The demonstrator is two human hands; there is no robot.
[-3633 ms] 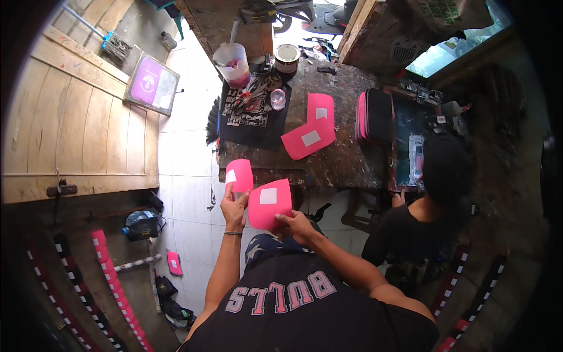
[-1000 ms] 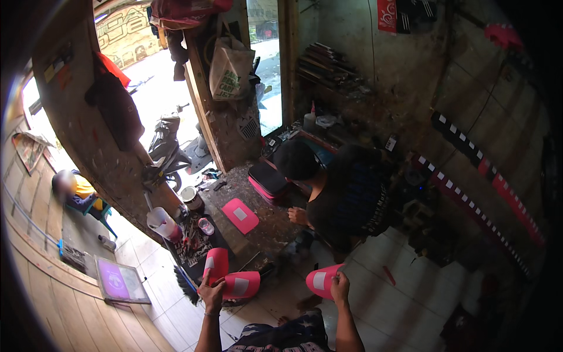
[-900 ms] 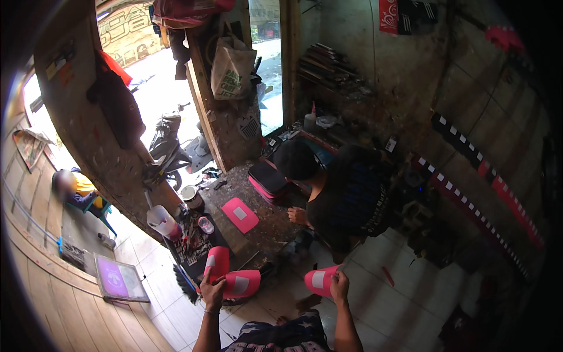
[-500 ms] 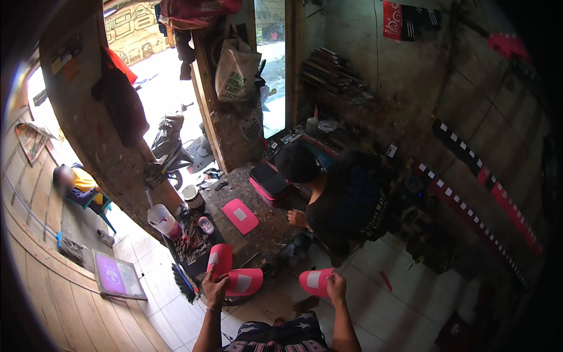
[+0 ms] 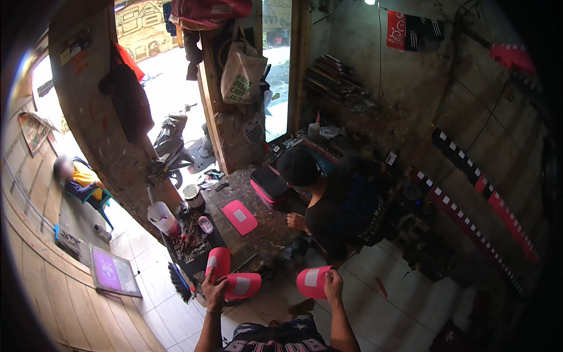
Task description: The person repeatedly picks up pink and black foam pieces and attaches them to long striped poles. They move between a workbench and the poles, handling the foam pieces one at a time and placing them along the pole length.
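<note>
My left hand [image 5: 214,291] is closed on two bright pink panels with rounded corners, each bearing a white rectangle. One pink panel [image 5: 217,259] points away from me and the other pink panel [image 5: 249,286] lies toward the right. In my right hand [image 5: 333,285] a third pink panel [image 5: 304,284] is pinched at its right edge, white patch facing up. Both hands hold these pieces in front of my body, apart from each other. A similar pink panel [image 5: 247,223] lies flat on the stained worktable [image 5: 230,189] beyond my left hand.
A person in a black cap and shirt [image 5: 346,202] leans at the worktable, beside a black and pink case [image 5: 270,186]. A paint-stained tub [image 5: 163,219] and a can [image 5: 193,197] stand at its left. Long black and pink strips [image 5: 466,217] hang at right. Someone sits outside [image 5: 82,179].
The right-hand panel has shifted slightly left and up, and tilts a little differently. The left-hand panels have moved only slightly. My view has shifted a little.
</note>
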